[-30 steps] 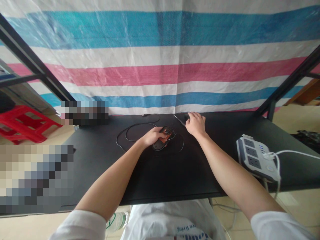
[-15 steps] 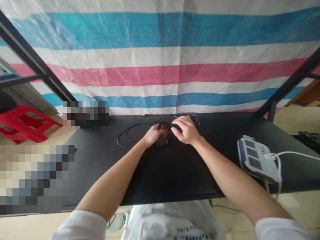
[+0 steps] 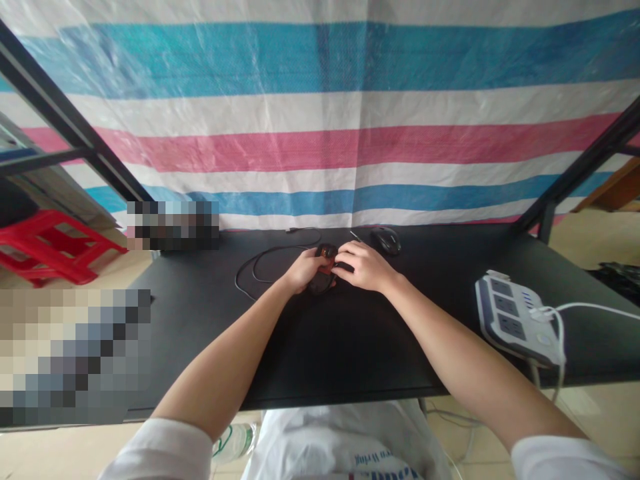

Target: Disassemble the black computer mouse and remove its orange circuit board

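Note:
My left hand [image 3: 304, 270] grips a small black device [image 3: 323, 283] with an orange-brown part, its thumb lying across the top. A thin black cable [image 3: 246, 267] loops over the table to the left of it. My right hand [image 3: 363, 265] reaches in from the right, fingertips bent against the device's right side; whether something small is between them is hidden. Behind my right hand lies a black mouse-shaped piece [image 3: 386, 241], with a thin rod [image 3: 356, 236] beside it.
The black table [image 3: 350, 353] bears a white power strip [image 3: 517, 317] with white cables at the right. Dark metal posts [image 3: 570, 173] rise at both sides before a striped sheet [image 3: 250, 147]. A red stool [image 3: 55, 247] stands at the left.
My right hand has moved left and slightly down onto the device, and its fingers have closed in. The black mouse-shaped piece behind it now shows more fully.

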`<state>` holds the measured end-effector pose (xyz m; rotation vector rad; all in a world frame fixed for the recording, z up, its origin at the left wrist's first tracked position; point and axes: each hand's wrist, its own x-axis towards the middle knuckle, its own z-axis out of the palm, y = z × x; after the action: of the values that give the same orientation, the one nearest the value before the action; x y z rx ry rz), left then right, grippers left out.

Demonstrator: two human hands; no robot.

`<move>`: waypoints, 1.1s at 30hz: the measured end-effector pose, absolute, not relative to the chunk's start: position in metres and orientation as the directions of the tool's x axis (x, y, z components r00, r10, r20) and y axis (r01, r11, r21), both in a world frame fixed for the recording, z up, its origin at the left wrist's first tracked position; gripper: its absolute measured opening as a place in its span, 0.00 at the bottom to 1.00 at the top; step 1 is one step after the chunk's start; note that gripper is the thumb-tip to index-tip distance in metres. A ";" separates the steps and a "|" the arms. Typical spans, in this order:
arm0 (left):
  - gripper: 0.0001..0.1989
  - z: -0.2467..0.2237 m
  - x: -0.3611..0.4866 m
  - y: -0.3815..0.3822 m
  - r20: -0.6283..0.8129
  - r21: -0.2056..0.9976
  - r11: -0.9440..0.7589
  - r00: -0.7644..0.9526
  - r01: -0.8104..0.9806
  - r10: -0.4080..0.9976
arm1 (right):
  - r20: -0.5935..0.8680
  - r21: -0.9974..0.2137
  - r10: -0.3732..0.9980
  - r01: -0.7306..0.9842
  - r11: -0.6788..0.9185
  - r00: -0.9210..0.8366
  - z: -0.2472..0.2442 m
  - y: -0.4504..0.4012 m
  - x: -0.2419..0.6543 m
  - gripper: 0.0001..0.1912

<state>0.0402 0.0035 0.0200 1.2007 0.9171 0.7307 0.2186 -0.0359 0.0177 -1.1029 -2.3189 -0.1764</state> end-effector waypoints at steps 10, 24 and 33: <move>0.14 0.021 0.039 0.003 -0.157 0.982 0.189 0.490 -0.016 0.857 | 0.523 -0.112 0.719 0.799 0.591 -0.458 0.020 -0.041 0.215 0.12; 0.14 0.021 0.037 0.005 -0.183 0.978 0.210 0.524 0.008 0.832 | 0.509 -0.119 0.788 0.879 0.462 -0.345 0.019 -0.038 0.217 0.14; 0.15 0.022 0.035 0.005 -0.205 0.976 0.212 0.544 0.049 0.814 | 0.505 -0.201 0.833 0.907 0.369 -0.227 0.019 -0.036 0.218 0.17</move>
<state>0.0351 0.0052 0.0218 1.2598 0.8658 0.6350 0.2185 -0.0361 0.0189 -1.4985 -2.0981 -0.1822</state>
